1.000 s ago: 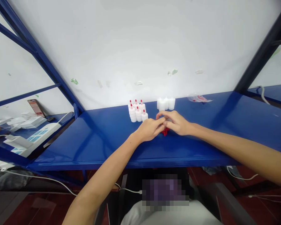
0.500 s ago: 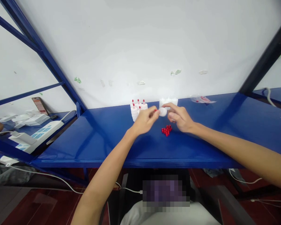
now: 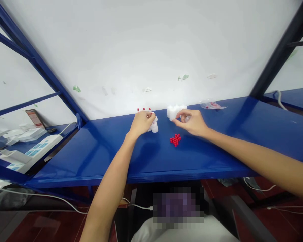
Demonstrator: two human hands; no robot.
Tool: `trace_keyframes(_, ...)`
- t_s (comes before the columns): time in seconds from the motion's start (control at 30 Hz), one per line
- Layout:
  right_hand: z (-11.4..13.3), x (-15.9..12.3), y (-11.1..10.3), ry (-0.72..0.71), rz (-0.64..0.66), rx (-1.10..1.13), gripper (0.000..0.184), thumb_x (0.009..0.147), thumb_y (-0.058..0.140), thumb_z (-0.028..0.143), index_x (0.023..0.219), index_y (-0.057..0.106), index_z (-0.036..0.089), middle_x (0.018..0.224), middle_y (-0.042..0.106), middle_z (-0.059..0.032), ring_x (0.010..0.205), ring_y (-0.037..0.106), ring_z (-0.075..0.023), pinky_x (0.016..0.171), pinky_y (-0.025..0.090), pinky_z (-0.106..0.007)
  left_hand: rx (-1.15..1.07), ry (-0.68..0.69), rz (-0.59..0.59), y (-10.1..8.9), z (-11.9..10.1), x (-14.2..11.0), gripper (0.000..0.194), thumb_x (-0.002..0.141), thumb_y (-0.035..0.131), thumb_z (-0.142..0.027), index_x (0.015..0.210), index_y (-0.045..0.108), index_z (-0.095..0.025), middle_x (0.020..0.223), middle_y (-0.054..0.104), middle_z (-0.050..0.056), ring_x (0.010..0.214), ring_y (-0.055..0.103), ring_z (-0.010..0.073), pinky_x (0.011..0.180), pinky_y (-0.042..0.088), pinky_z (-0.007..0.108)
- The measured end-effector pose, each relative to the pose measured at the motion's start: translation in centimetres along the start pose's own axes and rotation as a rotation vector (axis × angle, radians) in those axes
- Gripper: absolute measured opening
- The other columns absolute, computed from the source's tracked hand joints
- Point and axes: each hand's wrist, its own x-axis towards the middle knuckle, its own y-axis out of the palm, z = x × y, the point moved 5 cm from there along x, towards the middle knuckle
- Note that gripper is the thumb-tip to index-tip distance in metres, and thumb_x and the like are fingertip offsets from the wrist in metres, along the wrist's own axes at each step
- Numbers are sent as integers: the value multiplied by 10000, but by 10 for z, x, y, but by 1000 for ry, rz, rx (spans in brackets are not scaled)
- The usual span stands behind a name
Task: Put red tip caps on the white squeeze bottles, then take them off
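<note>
My left hand [image 3: 141,122] is closed in a pinch at the group of white bottles with red-tipped caps [image 3: 143,109] on the left. Its fingers hold a small white bottle [image 3: 155,117] near its red cap, and the hand covers much of the group. Another white bottle [image 3: 154,127] stands just below the fingertips. At the second cluster, white bottles without red caps [image 3: 175,110], my right hand [image 3: 192,121] has thumb and index finger curled against the front bottle. Loose red caps [image 3: 175,139] lie in a small pile nearer me, below the right hand.
A clear plastic bag with red bits [image 3: 212,105] lies at the back right of the blue table [image 3: 103,158]. Left of the frame post are a power strip [image 3: 37,153], white boxes [image 3: 31,134] and a leaning phone [image 3: 35,118]. The white wall borders the back.
My hands were together on one white bottle. The left has moved left to the red-capped group with it, while the right has let go and reached the other bottles. The view has shifted slightly.
</note>
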Motion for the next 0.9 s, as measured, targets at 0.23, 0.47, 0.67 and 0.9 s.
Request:
trace_keyframes(0.23,-3,-1,-6,-23,34,226,240,776,565,394,740,634,167,537,523,17,486,461,-132,521,363,-293,73,-35,-21,2,2,-4,438,928,425,-401,544,357,-202,497,398,-26,498,349,122,544,241,271)
trace_keyframes(0.47,-11,-4,-4,-12,45,441,261,813,504,383,757,640,168,489,487,20,453,440,-132,488,326,-292,86,-67,4,2,4,-8,465,929,444,-447,540,468,-194,487,417,-20,501,390,132,551,259,271)
trace_keyframes(0.67,-8,-3,-3,0,75,335,262,822,519,389,742,629,165,558,520,0,494,466,-131,521,346,-296,44,63,-115,-5,-8,-16,468,973,400,-470,636,535,-176,522,434,-32,510,381,112,562,284,261)
trace_keyframes(0.9,4,-7,21,119,351,429,303,889,403,395,710,531,188,601,509,6,528,469,-137,539,371,-289,130,437,2,32,-43,-36,359,1004,401,-444,866,590,-172,594,555,-23,519,462,108,544,314,239)
